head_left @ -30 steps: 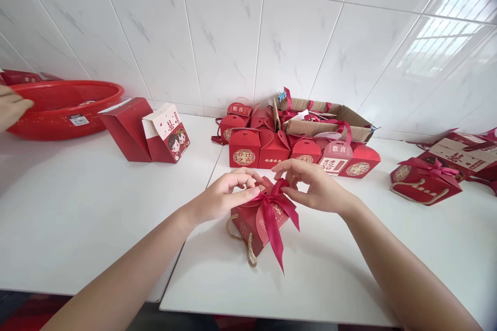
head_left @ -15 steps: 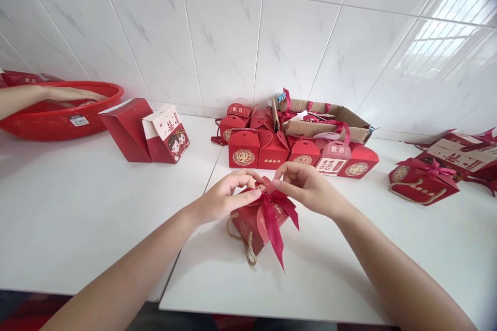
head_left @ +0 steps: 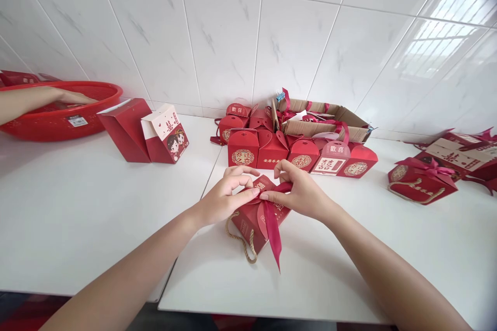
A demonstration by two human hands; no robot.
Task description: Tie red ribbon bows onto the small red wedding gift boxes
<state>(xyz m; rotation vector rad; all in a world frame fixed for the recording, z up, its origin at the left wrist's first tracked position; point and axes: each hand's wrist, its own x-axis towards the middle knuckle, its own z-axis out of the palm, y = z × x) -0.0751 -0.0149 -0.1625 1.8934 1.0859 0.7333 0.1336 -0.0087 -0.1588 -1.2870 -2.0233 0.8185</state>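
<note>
A red gift box (head_left: 247, 227) with a folded petal top and a twisted gold rope handle (head_left: 248, 251) stands on the white table in front of me. Dark pink ribbon (head_left: 274, 232) runs across its top, one tail hanging down the front. My left hand (head_left: 227, 196) is at the box's upper left, thumb and fingers closed on the ribbon near the knot. From the right, my right hand (head_left: 303, 191) pinches the ribbon at the middle of the top, its thumb close to my left thumb. The fingertips partly hide the knot.
Several red boxes (head_left: 272, 150) line up by the wall, before a cardboard box of ribbons (head_left: 330, 129). Tied boxes (head_left: 423, 181) stand at right. Two boxes (head_left: 147, 134) stand at left, near a red basket (head_left: 97, 106) with another person's hand (head_left: 73, 97) in it.
My right hand has moved left and down onto the ribbon at the centre of the box top. The right ribbon tail is now mostly behind it. The other person's hand shifted left in the basket.
</note>
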